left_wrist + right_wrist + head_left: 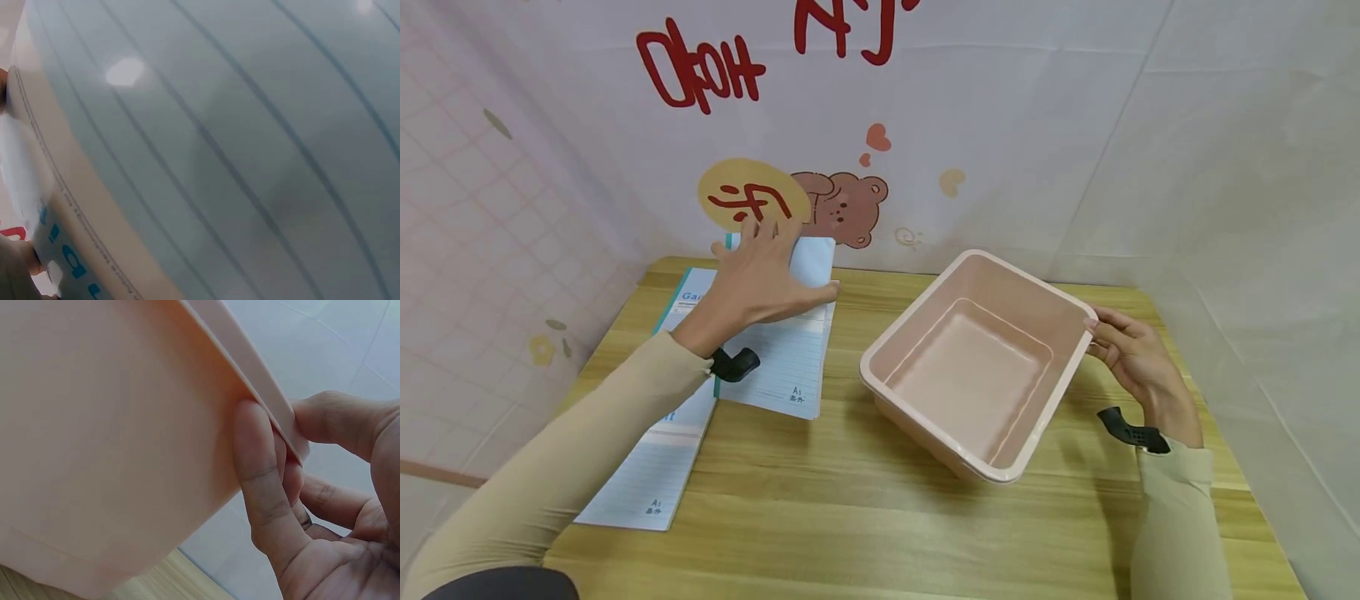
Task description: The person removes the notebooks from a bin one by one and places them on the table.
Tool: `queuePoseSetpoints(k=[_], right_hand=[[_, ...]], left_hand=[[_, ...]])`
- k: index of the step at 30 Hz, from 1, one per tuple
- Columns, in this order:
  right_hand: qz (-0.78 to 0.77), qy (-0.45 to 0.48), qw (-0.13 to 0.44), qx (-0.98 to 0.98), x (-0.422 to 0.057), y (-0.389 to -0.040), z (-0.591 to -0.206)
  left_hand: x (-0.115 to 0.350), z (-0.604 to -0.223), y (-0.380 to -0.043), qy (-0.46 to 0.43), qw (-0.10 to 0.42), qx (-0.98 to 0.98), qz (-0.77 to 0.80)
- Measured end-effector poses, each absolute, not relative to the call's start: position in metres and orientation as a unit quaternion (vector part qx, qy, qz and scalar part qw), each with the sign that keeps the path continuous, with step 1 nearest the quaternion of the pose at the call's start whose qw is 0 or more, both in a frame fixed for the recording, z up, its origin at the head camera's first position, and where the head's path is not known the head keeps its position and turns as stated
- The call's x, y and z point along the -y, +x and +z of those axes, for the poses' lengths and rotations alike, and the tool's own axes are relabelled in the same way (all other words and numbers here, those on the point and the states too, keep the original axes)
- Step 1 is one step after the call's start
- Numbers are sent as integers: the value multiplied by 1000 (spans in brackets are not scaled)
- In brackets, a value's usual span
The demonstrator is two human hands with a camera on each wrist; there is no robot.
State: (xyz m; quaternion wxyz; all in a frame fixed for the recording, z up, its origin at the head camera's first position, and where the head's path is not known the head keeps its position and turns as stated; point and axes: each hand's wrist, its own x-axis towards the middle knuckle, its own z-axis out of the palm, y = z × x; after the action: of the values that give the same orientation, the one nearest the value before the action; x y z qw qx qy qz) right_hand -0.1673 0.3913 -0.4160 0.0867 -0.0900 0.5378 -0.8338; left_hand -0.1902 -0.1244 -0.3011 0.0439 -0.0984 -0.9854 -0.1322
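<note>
My left hand grips a pale blue lined notebook across its width, thumb at the right edge and fingers over the far part. Its lined cover fills most of the left wrist view, with fingertips showing at the left edge. To the right, a pink plastic basin is tilted, its inside bare. My right hand pinches the basin's right rim. In the right wrist view the thumb and fingers of that hand hold the lip of the basin from both sides.
More notebooks with blue spines lie on the left of the wooden table, partly under the held one. A white sheet with red writing and a bear drawing stands behind the table.
</note>
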Motion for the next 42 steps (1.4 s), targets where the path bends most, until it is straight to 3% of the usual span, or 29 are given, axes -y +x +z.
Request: queuePoseSetpoints(k=[8,24,42], right_hand=[[-832,-88,87,-540,-393,-167,-415],[-827,-96,89,-546,-391,-170,-419],[-831,-89,90,-541,-392,-168,-415]], left_hand=[[141,-335,-169,-89,39,988,-120],[156,-401,-130,-64,-39,991,-108],[141,-457,-107,-67,-50,990,-113]])
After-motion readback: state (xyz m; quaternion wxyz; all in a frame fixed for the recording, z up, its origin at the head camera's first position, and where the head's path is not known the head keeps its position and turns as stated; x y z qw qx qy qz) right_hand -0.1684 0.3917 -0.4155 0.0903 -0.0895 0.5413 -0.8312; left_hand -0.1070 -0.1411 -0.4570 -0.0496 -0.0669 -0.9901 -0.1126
